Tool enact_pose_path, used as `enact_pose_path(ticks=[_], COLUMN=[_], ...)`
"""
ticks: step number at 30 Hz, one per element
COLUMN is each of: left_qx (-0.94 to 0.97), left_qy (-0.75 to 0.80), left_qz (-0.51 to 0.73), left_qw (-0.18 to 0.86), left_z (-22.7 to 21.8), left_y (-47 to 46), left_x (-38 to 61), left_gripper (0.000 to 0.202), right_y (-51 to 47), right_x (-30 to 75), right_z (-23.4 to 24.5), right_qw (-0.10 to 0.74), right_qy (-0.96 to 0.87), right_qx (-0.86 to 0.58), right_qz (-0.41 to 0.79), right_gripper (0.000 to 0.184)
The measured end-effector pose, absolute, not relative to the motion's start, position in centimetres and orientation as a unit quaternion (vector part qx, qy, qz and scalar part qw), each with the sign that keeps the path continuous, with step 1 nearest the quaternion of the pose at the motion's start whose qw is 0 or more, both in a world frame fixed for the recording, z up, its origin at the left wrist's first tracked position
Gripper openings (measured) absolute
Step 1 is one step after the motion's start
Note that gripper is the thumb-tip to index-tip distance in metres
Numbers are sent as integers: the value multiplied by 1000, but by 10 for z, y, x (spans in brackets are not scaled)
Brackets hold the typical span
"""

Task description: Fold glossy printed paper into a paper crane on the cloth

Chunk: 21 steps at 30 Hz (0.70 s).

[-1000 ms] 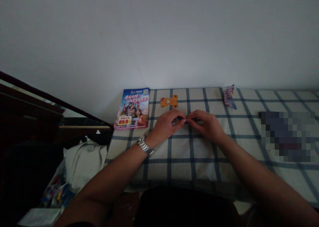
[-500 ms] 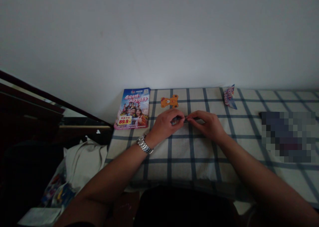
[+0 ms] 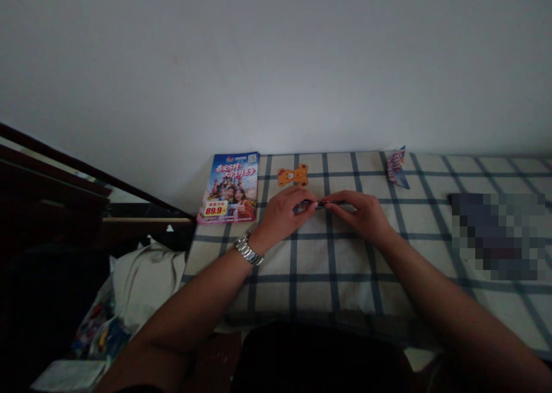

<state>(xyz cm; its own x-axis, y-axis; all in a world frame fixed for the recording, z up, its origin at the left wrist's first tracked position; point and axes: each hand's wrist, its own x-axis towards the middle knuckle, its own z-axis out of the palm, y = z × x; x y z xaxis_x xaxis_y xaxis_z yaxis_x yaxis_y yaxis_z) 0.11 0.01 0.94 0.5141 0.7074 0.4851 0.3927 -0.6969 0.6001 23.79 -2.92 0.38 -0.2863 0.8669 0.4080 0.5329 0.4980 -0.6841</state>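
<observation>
Over the checked cloth, both of my hands pinch a small folded paper flyer (image 3: 319,204), seen nearly edge-on as a thin dark, coloured strip. My left hand (image 3: 288,210), with a metal watch at its wrist, has thumb and fingers closed on the strip's left part. From the right, my right hand (image 3: 360,212) grips its other part, the fingertips almost meeting in the middle. The fingers hide much of the paper. Just beyond my left hand is a flat orange teddy-bear picture (image 3: 294,176). Left of it lies a stack of printed flyers (image 3: 230,189).
Another folded flyer (image 3: 397,168) stands near the wall (image 3: 310,65). A pixelated dark item (image 3: 491,232) lies on the right of the checked cloth (image 3: 276,295). Bags (image 3: 146,278) sit low at the left, beside dark wooden furniture (image 3: 47,209).
My hands have shifted only slightly, fingertips a little further apart. More of the paper's edge now shows between them. The surrounding things have stayed put.
</observation>
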Motion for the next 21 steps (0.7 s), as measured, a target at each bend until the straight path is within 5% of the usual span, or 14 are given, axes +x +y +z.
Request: enact_pose_path(ticks=[21], left_qx=[850], left_qy=[327], left_qz=[363], left_qw=[195], left_z=[10], left_y=[-4], left_x=[4], left_gripper=[5], right_y=[-33], right_x=[237], right_z=[5], right_qw=[378], right_qy=[-782], right_qx=[-444], right_qz=[221], right_gripper=[17])
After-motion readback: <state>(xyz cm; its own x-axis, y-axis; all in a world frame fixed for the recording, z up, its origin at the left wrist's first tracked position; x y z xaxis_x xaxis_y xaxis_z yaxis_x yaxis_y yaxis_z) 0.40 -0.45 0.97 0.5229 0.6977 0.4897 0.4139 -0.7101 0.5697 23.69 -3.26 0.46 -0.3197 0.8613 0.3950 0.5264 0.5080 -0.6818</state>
